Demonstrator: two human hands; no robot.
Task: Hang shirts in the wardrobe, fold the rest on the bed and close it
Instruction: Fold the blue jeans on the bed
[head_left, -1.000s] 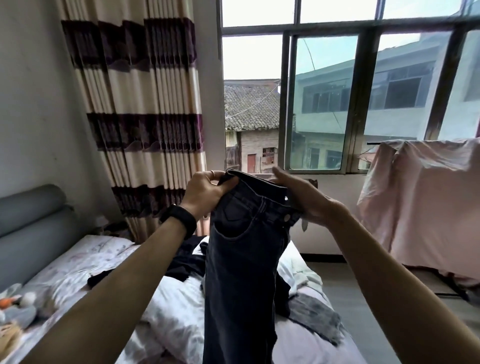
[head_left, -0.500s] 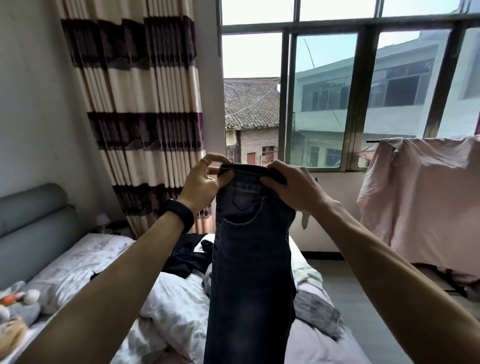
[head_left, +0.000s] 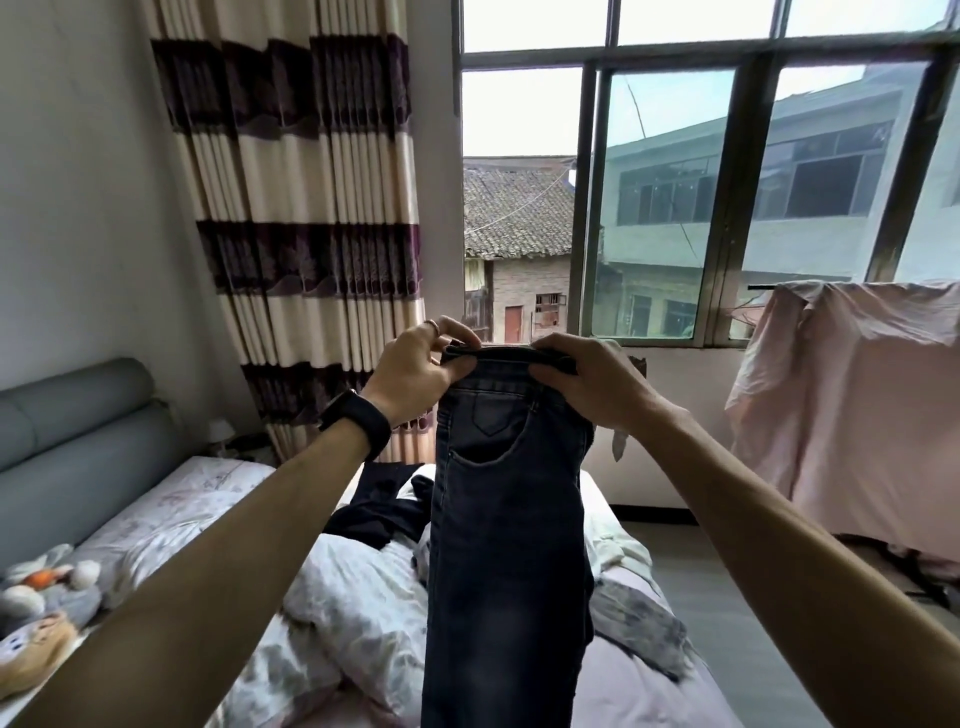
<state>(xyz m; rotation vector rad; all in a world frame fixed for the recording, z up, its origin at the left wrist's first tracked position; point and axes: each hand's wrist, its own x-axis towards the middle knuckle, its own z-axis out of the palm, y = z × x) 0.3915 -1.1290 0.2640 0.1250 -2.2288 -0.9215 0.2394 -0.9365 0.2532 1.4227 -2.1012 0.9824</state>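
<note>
From my feed, both hands are raised at the centre of the frame and hold the jeans (head_left: 506, 519) up by the waistband, in front of the window (head_left: 727, 182). The left hand (head_left: 415, 374) has its grip clamped on the left end of the waistband, thumb in front and fingers curled over the top. The right hand (head_left: 587, 384) has its grip clamped on the right end in the same way, fingers wrapped over the edge. A black band (head_left: 358, 423) sits on the left wrist and a ring (head_left: 432, 326) on a left finger.

The jeans hang straight down from the hands, narrow, with a front pocket facing me. They run out of the bottom edge of the frame, so I cannot tell whether the legs touch the bed (head_left: 649, 696) below.

On the bed, left of the jeans, lie a black garment (head_left: 379, 512) and a crumpled white quilt (head_left: 358, 597). A grey garment (head_left: 639, 623) lies to their lower right. Plush toys (head_left: 41, 597) rest at the lower left, below the grey headboard (head_left: 78, 426). A striped curtain (head_left: 311, 208) hangs in the upper left, and a pink cloth (head_left: 857, 395) is draped over a rack at the right edge.
</note>
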